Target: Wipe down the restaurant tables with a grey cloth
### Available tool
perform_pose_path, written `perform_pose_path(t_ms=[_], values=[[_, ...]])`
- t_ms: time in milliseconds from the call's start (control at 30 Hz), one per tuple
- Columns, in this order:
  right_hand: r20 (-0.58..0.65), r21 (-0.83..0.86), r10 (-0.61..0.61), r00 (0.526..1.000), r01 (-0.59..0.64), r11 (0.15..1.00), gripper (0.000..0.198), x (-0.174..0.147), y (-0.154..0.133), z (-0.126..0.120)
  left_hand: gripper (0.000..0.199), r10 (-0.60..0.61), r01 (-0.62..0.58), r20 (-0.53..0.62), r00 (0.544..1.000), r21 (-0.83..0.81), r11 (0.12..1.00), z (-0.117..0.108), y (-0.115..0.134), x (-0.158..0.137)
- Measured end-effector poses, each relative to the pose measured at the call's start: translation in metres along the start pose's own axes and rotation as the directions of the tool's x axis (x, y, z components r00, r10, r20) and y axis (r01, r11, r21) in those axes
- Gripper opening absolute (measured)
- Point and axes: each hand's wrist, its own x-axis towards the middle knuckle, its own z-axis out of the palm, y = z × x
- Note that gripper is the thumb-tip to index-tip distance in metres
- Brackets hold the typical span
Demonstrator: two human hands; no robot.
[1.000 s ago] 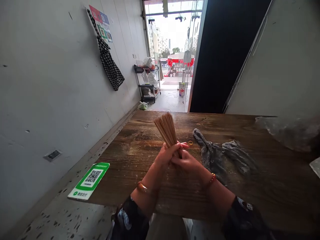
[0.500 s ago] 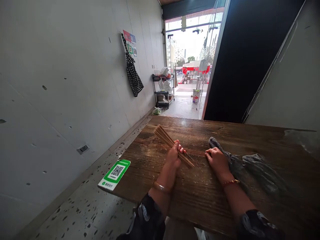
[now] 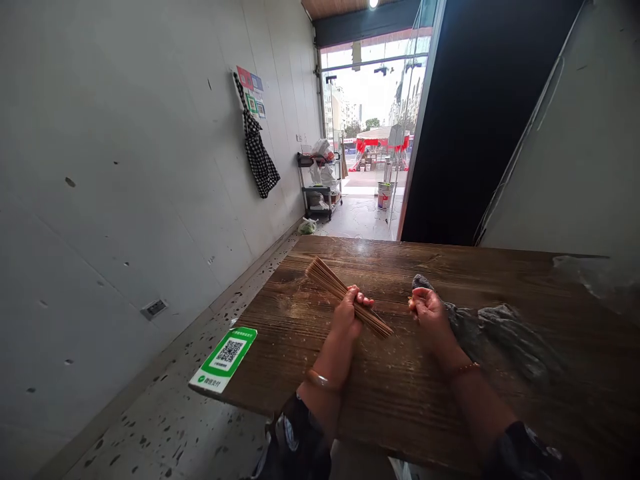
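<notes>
My left hand (image 3: 349, 313) is closed around a bundle of thin wooden skewers (image 3: 326, 277). The skewers slant over the table, fanned at the far left end and tighter at the near right end. To the right, my right hand (image 3: 429, 312) is raised a little, its fingertips pinched together. A tiny yellowish bit shows at the fingertips, too small to name. Behind and beside that hand lies a crumpled grey cloth (image 3: 505, 330), partly hidden by the hand and wrist.
The wooden table (image 3: 300, 360) has small crumbs scattered on it. A green QR code card (image 3: 225, 359) lies at its left corner. Clear plastic (image 3: 595, 277) rests at the far right. Beyond stand a loaded cart (image 3: 320, 187) and a bucket (image 3: 383, 195) near the glass door.
My right hand has lifted from the table beside the cloth, and its fingers have drawn into a pinch. The thin stick jutting out beside the bundle no longer shows. My left hand keeps its hold.
</notes>
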Motion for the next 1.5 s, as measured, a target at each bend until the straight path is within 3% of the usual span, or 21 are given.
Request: perform_pose_path(t_ms=[100, 267, 467, 600, 733, 800, 867, 900, 967, 1000, 1067, 1133, 1167, 1233, 1300, 1367, 1433, 1500], values=[[0.021, 0.129, 0.021, 1.0, -0.024, 0.991, 0.033, -0.006, -0.01, 0.002, 0.018, -0.009, 0.01, -0.014, 1.0, 0.047, 0.999, 0.002, -0.004, -0.001], [0.152, 0.03, -0.019, 0.988, 0.014, 0.999, 0.031, -0.017, -0.028, 0.003, 0.014, -0.036, 0.034, 0.015, 0.999, 0.12, 0.992, 0.009, -0.006, -0.007], [0.454, -0.111, -0.093, 0.886, 0.16, 0.981, 0.044, -0.036, -0.044, 0.025, 0.019, 0.058, -0.084, 0.134, 0.989, 0.196, 0.977, 0.016, -0.013, -0.015], [0.521, -0.156, 0.004, 0.854, 0.091, 0.984, 0.031, -0.04, -0.04, 0.033, 0.024, 0.057, -0.091, 0.128, 0.99, 0.279, 0.956, 0.017, -0.018, -0.017], [0.515, -0.128, 0.042, 0.856, 0.029, 0.991, 0.026, -0.036, -0.035, 0.027, 0.029, 0.008, -0.116, 0.246, 0.969, 0.427, 0.897, 0.018, -0.016, -0.017], [0.472, -0.107, 0.034, 0.881, 0.018, 0.994, 0.028, -0.03, -0.033, 0.018, 0.033, 0.019, -0.201, 0.284, 0.959, 0.628, 0.752, 0.017, -0.013, -0.017], [0.407, -0.111, 0.037, 0.913, 0.009, 0.994, 0.031, -0.023, -0.031, 0.007, 0.033, 0.157, -0.342, 0.306, 0.939, 0.791, 0.508, 0.016, -0.009, -0.019], [0.37, -0.137, 0.038, 0.928, 0.014, 0.99, 0.032, -0.019, -0.029, 0.001, 0.032, 0.259, -0.42, 0.342, 0.903, 0.83, 0.367, 0.017, -0.008, -0.021], [0.317, -0.243, 0.023, 0.948, 0.058, 0.968, 0.032, -0.012, -0.026, -0.008, 0.033, 0.392, -0.57, 0.499, 0.773, 0.817, 0.083, 0.02, -0.006, -0.027], [0.31, -0.317, 0.006, 0.951, 0.098, 0.943, 0.029, -0.01, -0.024, -0.011, 0.037, 0.378, -0.638, 0.607, 0.699, 0.768, -0.053, 0.024, -0.005, -0.031], [0.325, -0.463, -0.04, 0.945, 0.196, 0.864, 0.02, -0.01, -0.024, -0.013, 0.053, 0.189, -0.759, 0.8, 0.57, 0.6, -0.251, 0.032, -0.002, -0.037], [0.391, -0.538, -0.098, 0.915, 0.313, 0.783, 0.011, -0.016, -0.027, -0.008, 0.066, -0.057, -0.844, 0.876, 0.479, 0.442, -0.306, 0.041, 0.005, -0.042], [0.445, -0.532, -0.135, 0.885, 0.382, 0.756, 0.011, -0.021, -0.03, -0.005, 0.067, -0.138, -0.862, 0.876, 0.462, 0.407, -0.301, 0.044, 0.01, -0.044], [0.56, -0.46, -0.209, 0.802, 0.51, 0.727, 0.015, -0.034, -0.039, 0.004, 0.06, -0.187, -0.851, 0.845, 0.501, 0.441, -0.285, 0.044, 0.023, -0.05], [0.636, -0.398, -0.248, 0.731, 0.586, 0.706, 0.017, -0.05, -0.051, 0.012, 0.045, -0.115, -0.79, 0.795, 0.596, 0.555, -0.261, 0.038, 0.036, -0.062], [0.684, -0.405, -0.237, 0.69, 0.629, 0.663, 0.016, -0.067, -0.067, 0.016, 0.03, -0.014, -0.733, 0.747, 0.665, 0.648, -0.205, 0.027, 0.046, -0.079], [0.727, -0.456, -0.194, 0.659, 0.674, 0.581, 0.014, -0.083, -0.085, 0.014, 0.013, 0.036, -0.706, 0.72, 0.693, 0.689, -0.163, 0.014, 0.05, -0.1], [0.759, -0.488, -0.146, 0.634, 0.704, 0.515, 0.012, -0.098, -0.103, 0.007, 0.006, 0.019, -0.679, 0.693, 0.721, 0.712, -0.179, 0.001, 0.05, -0.123]])
